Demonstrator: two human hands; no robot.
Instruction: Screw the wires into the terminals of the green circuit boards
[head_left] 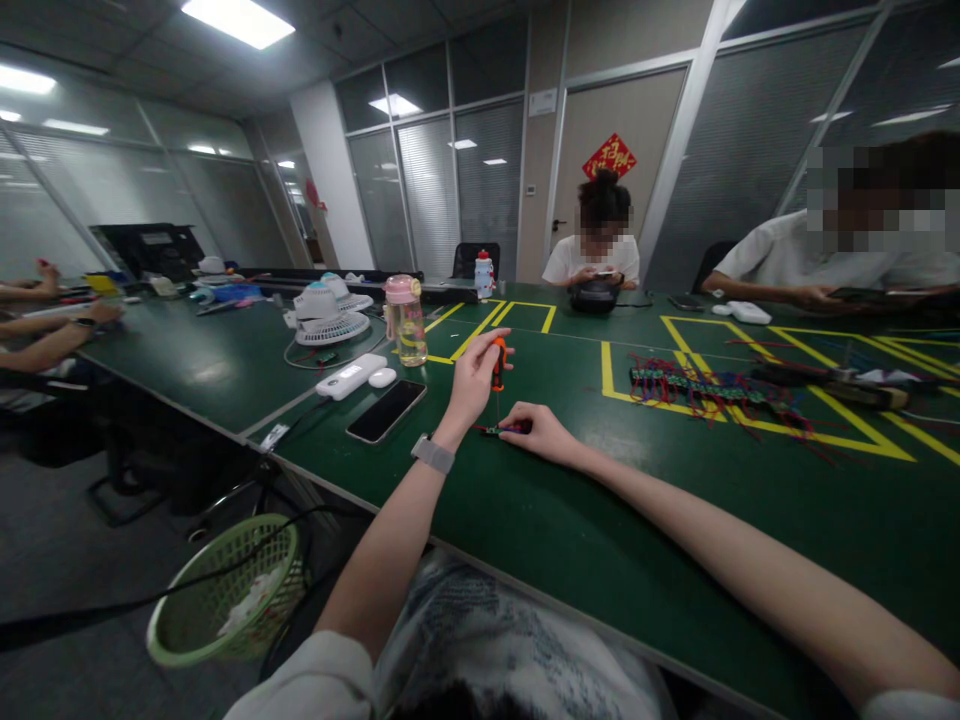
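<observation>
- A small circuit board (496, 430) with coloured wires lies flat on the green table (570, 520), near the front edge and just outside the yellow floor-tape style markings.
- The right hand (536, 428) rests on the table with its fingers together, pinching the right end of the board and pressing it down.
- An orange-handled screwdriver (499, 365) stands upright over the board, its thin shaft pointing down at the board's left part.
- The left hand (472, 380) is curled around the screwdriver handle, fingers clamped on it, thumb sticking out to the right; a grey watch strap (433, 453) sits on that wrist.
- To the left of the hands lie a black phone (385, 411), face up, and a white power bank (351, 376) with a small white case just beside it.
- Behind these stands a clear water bottle (406, 320) with a pink lid, and further back two white desk fans (327, 312).
- To the right, inside a yellow-taped rectangle, is a heap of boards with red wires (705, 390).
- A green plastic basket (229, 590) sits on the floor below the table's corner.
- Other people sit at the far side and at the left end of the table, their hands on their own things.
</observation>
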